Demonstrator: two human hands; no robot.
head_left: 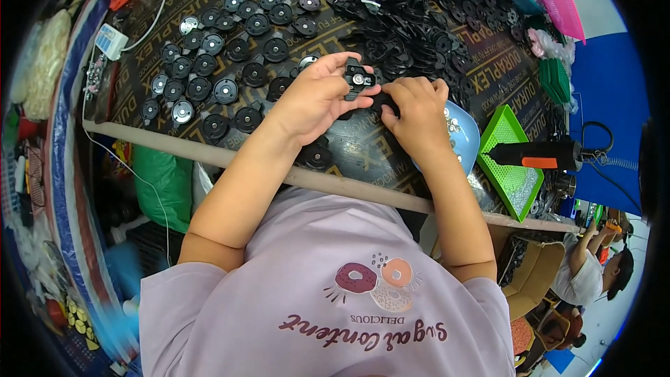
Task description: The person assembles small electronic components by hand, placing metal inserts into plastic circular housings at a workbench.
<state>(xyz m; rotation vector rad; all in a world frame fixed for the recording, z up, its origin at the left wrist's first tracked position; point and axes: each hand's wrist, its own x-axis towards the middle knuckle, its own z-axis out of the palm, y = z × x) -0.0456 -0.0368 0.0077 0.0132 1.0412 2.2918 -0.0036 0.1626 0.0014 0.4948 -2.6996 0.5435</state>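
My left hand (315, 94) is raised over the table, its thumb and fingers closed round a small black plastic part (360, 79) with a bright metal piece at its middle. Close by on the right, my right hand (419, 113) is bent down with curled fingers. Something dark lies at its fingertips, too hidden to name. Beside that wrist is a blue plate (470, 131) with small shiny pieces. Round black discs with metal centres (225, 90) lie spread out left of my hands, some with tabs. A large heap of black plastic parts (398, 38) lies beyond them.
A green mesh tray (518, 202) stands at the right, with a black and orange electric screwdriver (537, 155) over it on a coiled cord. The table's front edge (349, 188) runs before me. A white power strip (112, 42) lies far left. Another person (583, 269) sits far right.
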